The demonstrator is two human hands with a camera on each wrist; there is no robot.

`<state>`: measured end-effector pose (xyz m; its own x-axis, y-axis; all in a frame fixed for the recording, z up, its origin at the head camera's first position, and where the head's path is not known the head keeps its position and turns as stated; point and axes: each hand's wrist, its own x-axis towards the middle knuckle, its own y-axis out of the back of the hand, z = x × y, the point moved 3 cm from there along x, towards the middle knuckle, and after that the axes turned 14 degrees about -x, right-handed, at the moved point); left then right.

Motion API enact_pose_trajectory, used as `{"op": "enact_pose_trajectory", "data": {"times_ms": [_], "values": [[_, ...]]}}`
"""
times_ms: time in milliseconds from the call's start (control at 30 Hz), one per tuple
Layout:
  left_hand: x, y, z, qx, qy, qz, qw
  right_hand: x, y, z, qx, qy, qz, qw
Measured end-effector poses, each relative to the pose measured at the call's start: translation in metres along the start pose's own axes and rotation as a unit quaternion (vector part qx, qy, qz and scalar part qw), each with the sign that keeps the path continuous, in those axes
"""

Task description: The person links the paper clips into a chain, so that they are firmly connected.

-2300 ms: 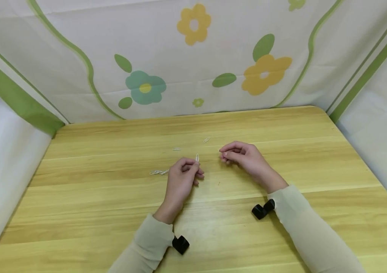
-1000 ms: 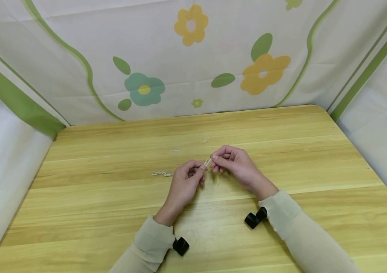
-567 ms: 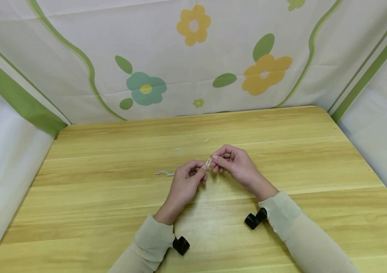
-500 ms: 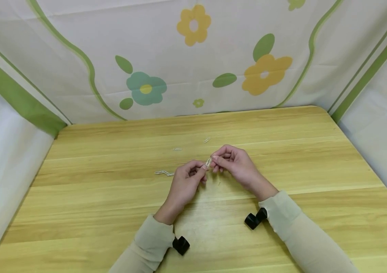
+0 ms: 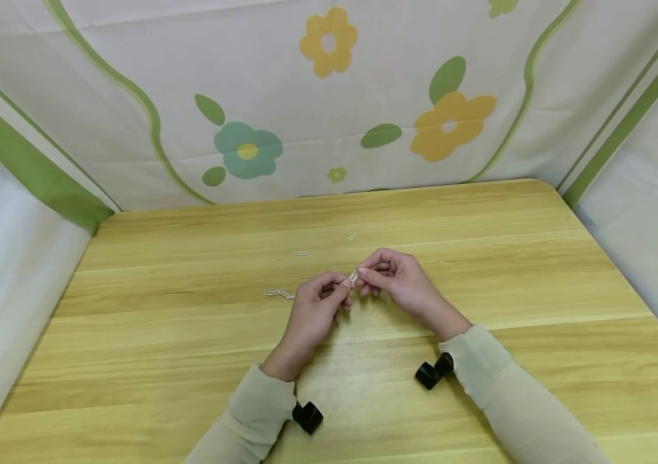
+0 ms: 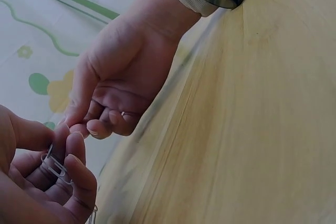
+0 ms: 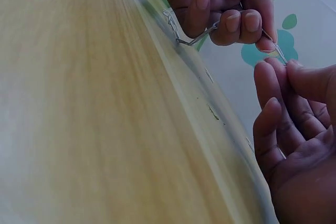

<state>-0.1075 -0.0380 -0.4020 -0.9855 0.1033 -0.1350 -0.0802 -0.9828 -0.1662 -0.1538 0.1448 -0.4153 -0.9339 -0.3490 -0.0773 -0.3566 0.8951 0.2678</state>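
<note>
Thumb and fingers of my left hand (image 5: 316, 312) pinch the end of a chain of white paper clips (image 5: 279, 293). Part of it runs through the palm, where linked clips (image 6: 56, 168) show in the left wrist view. The rest trails out on the left, as the hanging links (image 7: 184, 40) in the right wrist view show. My right hand (image 5: 404, 283) pinches a paper clip (image 7: 279, 53) between thumb and index finger. Its fingertips are close to the left ones, and the clips overlap at the small gap (image 5: 354, 277). Fingertips cover part of them.
Two loose paper clips lie beyond the hands, one clip (image 5: 301, 253) behind the left hand and another clip (image 5: 352, 238) farther back. The wooden table (image 5: 160, 361) meets a flowered cloth wall (image 5: 329, 103) at the back.
My right hand has come left and slightly down to the left hand, bringing its paper clip against the chain's end clip. Over the last half second the hands shift only slightly.
</note>
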Motion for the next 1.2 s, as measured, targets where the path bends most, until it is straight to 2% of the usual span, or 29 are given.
{"op": "enact_pose_trajectory", "data": {"times_ms": [200,367,567,700,900,1200], "values": [[0.0003,0.0015,-0.0001,0.002,-0.001,0.012,0.9999,0.0005,0.0009,0.0007,-0.045,-0.013,0.012,0.9989],[0.0004,0.0029,-0.001,0.003,-0.003,0.019,0.9998,-0.0005,0.001,0.0011,-0.086,-0.008,0.004,0.9963],[0.0018,0.0045,-0.0023,0.01,-0.01,0.027,0.9995,-0.0022,-0.0014,0.0011,-0.055,0.015,-0.027,0.998],[0.0021,0.0051,-0.003,0.023,-0.026,0.033,0.9988,-0.0029,-0.0022,0.0012,-0.045,0.023,-0.03,0.9983],[0.0026,0.0056,-0.0037,0.038,-0.046,0.051,0.9969,-0.0028,-0.0028,0.0012,-0.068,0.031,-0.025,0.9969],[0.002,0.0076,-0.0015,0.041,-0.051,0.067,0.9956,-0.0026,-0.004,-0.0006,-0.107,0.033,-0.035,0.9932]]}}
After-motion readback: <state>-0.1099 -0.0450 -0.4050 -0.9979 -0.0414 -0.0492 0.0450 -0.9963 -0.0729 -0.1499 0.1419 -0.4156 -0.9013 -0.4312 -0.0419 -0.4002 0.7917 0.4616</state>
